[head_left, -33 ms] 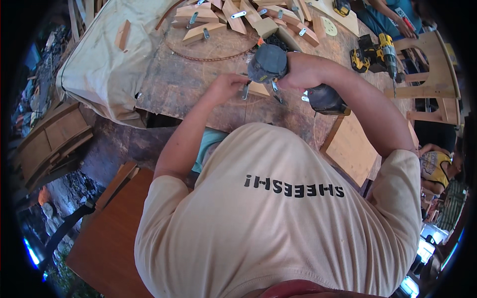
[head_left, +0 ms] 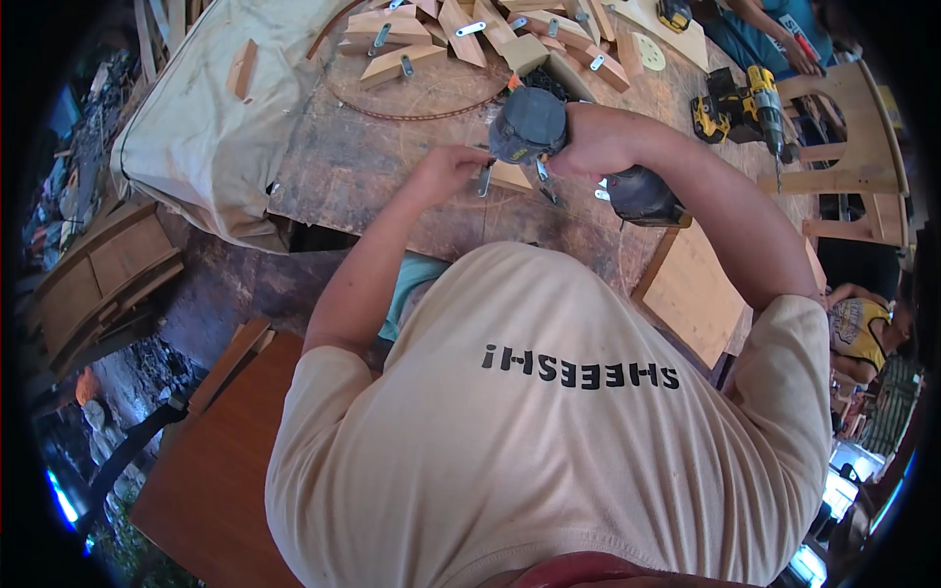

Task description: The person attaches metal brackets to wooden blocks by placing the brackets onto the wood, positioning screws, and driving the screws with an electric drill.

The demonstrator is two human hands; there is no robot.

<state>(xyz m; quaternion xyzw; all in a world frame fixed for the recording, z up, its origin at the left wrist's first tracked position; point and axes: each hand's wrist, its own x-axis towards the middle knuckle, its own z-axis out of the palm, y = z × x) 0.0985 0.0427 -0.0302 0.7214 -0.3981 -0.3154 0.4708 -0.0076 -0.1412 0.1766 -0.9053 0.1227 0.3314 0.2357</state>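
Note:
My right hand [head_left: 600, 139] is wrapped round the grip of a dark cordless drill [head_left: 529, 125]. Its battery [head_left: 642, 196] juts out on the right, and its body hides part of what lies below. To the left, my left hand [head_left: 446, 176] has its fingers pinched together close to the drill; what is between the fingertips is too small to make out. Right beside them a small metal plate [head_left: 484, 182] sticks out from a light wooden block [head_left: 512, 177], mostly covered by the drill. Another metal piece [head_left: 542, 171] shows under the drill's front.
Angled wooden blocks with metal plates [head_left: 397, 67] are heaped at the far side of the worktable [head_left: 392, 147]. A small open box [head_left: 564, 76] stands behind the drill. A yellow drill [head_left: 765, 103] lies at right, near another person's hand [head_left: 804, 61]. Cloth [head_left: 211, 137] covers the left side.

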